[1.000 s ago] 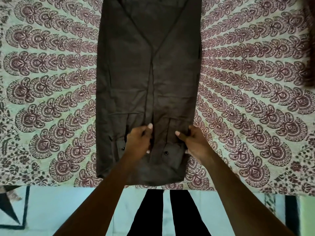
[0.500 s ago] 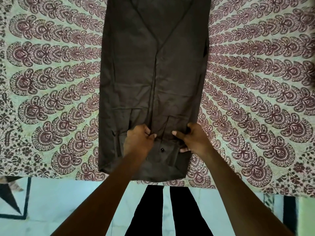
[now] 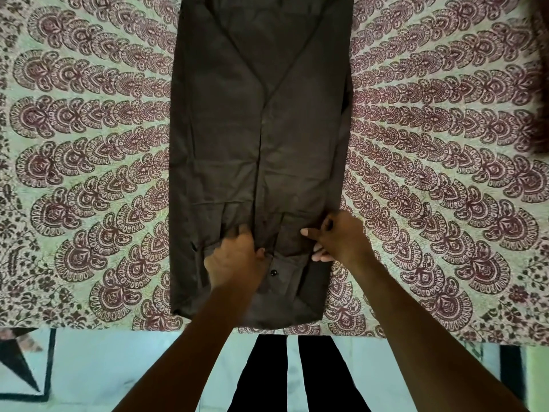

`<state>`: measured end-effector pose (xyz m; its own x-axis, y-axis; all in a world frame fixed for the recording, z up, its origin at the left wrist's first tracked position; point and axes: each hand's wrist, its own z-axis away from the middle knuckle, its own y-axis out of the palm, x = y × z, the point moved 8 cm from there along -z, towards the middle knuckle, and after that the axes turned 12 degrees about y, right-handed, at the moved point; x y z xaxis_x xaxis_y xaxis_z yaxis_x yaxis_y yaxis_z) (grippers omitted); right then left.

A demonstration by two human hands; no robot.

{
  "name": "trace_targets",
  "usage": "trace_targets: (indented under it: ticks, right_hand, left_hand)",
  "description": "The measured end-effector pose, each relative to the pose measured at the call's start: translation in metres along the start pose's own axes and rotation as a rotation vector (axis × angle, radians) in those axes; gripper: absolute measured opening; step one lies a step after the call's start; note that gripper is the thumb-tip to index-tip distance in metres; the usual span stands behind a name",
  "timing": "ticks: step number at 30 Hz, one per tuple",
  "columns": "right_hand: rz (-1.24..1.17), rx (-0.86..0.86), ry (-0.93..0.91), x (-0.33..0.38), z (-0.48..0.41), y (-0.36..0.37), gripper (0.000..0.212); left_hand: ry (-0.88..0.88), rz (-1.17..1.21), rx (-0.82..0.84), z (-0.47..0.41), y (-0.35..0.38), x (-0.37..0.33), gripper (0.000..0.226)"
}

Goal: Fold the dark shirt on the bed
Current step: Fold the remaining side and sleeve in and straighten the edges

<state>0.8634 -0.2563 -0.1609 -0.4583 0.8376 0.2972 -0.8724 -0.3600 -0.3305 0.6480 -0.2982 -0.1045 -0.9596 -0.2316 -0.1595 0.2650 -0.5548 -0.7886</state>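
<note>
The dark brown shirt (image 3: 261,138) lies flat on the bed as a long narrow strip, its sides folded inward and both sleeves laid down the middle. The buttoned cuffs rest near the bed's front edge. My left hand (image 3: 234,260) is curled on the left cuff, fingers bunching the cloth. My right hand (image 3: 338,237) pinches the fabric at the right cuff near the shirt's right edge. A dark button (image 3: 273,272) shows between the two hands.
The bed is covered by a pale sheet (image 3: 89,162) printed with maroon fan motifs. Its front edge (image 3: 89,326) runs just below the shirt's hem. Under that lie light floor tiles (image 3: 104,367) and my dark trouser legs (image 3: 285,379).
Both hands have tightened on the cuffs; the fingers that were spread a second ago now pinch the cloth. The right hand has shifted a little outward toward the shirt's right edge.
</note>
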Motion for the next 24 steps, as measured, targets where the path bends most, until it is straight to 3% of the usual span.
trace_targets:
  ticks: [4,6,8,11,14,18,20,22,24]
  right_hand:
    - [0.371,-0.571,-0.472,0.044,0.022,-0.025,0.033]
    - [0.553,-0.657,-0.728,0.066,0.024,-0.012,0.044]
    - [0.767,-0.614,-0.842,0.079,0.007,0.004,0.055]
    - [0.965,-0.553,-0.909,0.096,-0.019,0.008,0.062]
    - [1.059,-0.503,-0.965,0.119,-0.034,-0.005,0.066]
    - [1.165,-0.449,-1.025,0.154,-0.052,-0.024,0.068]
    - [1.206,-0.433,-1.072,0.169,-0.059,-0.029,0.069]
    - [1.226,-0.431,-1.1,0.186,-0.067,-0.036,0.069]
    - [1.213,-0.394,-1.09,0.201,-0.076,-0.042,0.068]
  left_hand:
    - [0.377,-0.019,-0.251,-0.02,-0.018,-0.027,0.072]
    - [0.53,-0.1,-0.216,-0.038,-0.017,-0.036,0.096]
    - [0.535,-0.127,-0.095,-0.06,-0.01,-0.034,0.117]
    - [0.503,-0.089,0.009,-0.076,-0.001,-0.024,0.129]
    - [0.488,-0.051,-0.012,-0.075,-0.004,-0.024,0.115]
    - [0.465,-0.065,-0.189,-0.091,-0.039,-0.037,0.085]
    - [0.476,-0.088,-0.218,-0.109,-0.053,-0.042,0.107]
    - [0.479,-0.12,-0.159,-0.132,-0.055,-0.042,0.136]
    - [0.449,-0.107,-0.064,-0.152,-0.05,-0.037,0.149]
